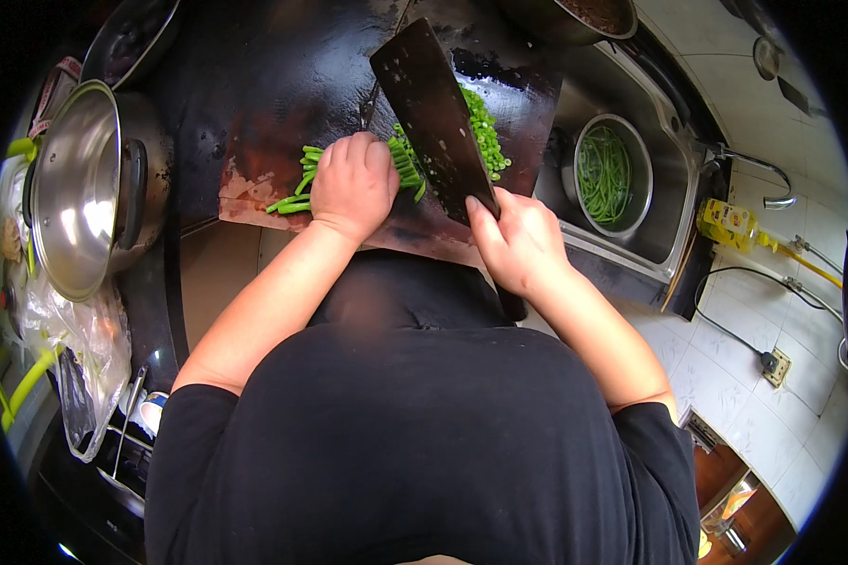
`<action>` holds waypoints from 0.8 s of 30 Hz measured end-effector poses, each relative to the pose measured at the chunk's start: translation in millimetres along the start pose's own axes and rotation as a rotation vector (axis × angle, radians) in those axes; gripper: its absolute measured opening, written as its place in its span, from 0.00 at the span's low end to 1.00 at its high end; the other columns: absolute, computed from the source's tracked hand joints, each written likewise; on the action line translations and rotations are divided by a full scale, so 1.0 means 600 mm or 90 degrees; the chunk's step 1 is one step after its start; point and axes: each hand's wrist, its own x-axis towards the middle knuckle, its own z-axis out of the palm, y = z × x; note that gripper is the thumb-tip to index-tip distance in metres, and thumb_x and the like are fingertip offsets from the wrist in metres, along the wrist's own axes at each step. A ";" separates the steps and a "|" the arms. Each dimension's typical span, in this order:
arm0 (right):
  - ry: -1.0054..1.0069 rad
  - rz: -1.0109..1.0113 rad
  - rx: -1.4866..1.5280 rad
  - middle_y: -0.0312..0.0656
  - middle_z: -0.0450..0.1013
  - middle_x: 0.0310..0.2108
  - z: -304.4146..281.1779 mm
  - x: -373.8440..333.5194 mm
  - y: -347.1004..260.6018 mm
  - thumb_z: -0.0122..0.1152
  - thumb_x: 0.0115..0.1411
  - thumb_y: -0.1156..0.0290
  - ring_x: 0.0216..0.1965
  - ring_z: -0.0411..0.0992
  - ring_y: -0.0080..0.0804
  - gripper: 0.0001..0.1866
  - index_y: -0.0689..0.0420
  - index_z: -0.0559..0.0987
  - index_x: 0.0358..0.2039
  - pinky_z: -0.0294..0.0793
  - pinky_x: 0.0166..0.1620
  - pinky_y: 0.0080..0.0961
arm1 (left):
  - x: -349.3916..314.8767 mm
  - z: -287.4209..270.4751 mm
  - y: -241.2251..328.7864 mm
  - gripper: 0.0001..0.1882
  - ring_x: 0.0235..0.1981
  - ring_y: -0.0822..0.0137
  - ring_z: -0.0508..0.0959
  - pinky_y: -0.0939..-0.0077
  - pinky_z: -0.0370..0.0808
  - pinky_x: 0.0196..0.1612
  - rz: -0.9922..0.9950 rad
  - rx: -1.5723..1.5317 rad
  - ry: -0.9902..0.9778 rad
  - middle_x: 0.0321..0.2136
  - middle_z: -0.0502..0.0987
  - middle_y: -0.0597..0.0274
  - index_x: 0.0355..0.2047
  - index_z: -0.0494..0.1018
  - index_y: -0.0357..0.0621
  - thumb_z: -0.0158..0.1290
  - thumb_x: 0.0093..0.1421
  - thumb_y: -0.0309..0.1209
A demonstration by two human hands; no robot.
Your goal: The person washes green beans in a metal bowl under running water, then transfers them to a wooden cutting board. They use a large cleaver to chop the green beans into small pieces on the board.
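Note:
My left hand (353, 185) is closed over a bunch of green beans (405, 168), pressing it onto a dark reddish cutting board (251, 193). Cut ends stick out on its right side, longer stems on its left. My right hand (520, 241) grips a cleaver (428, 105) at the handle, thumb near the base of the blade. The broad, wet, dark blade is speckled with bits and stands just right of the bunch, pointing away from me. Beyond it lies a pile of chopped green beans (483, 132), partly hidden by the blade.
On the right, a metal bowl (648, 179) of whole green beans sits in the steel sink (664, 247) below a faucet (780, 201). A yellow bottle (725, 224) stands by the wall. Left are a large steel pot (85, 188), a plastic bag (94, 330) and a ladle (121, 485).

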 end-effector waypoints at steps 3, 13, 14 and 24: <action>-0.041 -0.002 -0.030 0.53 0.72 0.22 -0.013 -0.009 -0.012 0.47 0.57 0.60 0.27 0.72 0.52 0.15 0.58 0.75 0.29 0.71 0.33 0.43 | 0.001 0.001 0.002 0.10 0.31 0.57 0.70 0.65 0.68 0.36 -0.019 -0.016 0.006 0.29 0.68 0.59 0.26 0.64 0.45 0.53 0.44 0.29; -0.131 0.042 -0.088 0.53 0.73 0.22 -0.008 0.033 -0.050 0.45 0.57 0.61 0.28 0.73 0.51 0.17 0.61 0.76 0.26 0.73 0.35 0.42 | 0.002 -0.006 0.001 0.09 0.32 0.57 0.70 0.65 0.68 0.36 -0.008 -0.011 -0.012 0.28 0.68 0.59 0.25 0.64 0.45 0.53 0.44 0.30; -0.119 0.041 -0.083 0.54 0.73 0.23 0.004 0.044 -0.049 0.45 0.56 0.61 0.28 0.73 0.51 0.17 0.61 0.76 0.25 0.73 0.36 0.42 | 0.002 -0.007 0.002 0.09 0.32 0.57 0.70 0.65 0.68 0.36 -0.003 -0.015 -0.017 0.28 0.68 0.59 0.25 0.64 0.45 0.53 0.44 0.30; 0.028 0.000 0.029 0.53 0.72 0.22 0.025 0.008 0.011 0.47 0.57 0.59 0.28 0.72 0.52 0.15 0.58 0.76 0.29 0.71 0.33 0.43 | -0.002 -0.002 -0.003 0.09 0.32 0.57 0.70 0.66 0.68 0.36 0.017 -0.007 0.018 0.29 0.68 0.59 0.26 0.64 0.45 0.51 0.44 0.28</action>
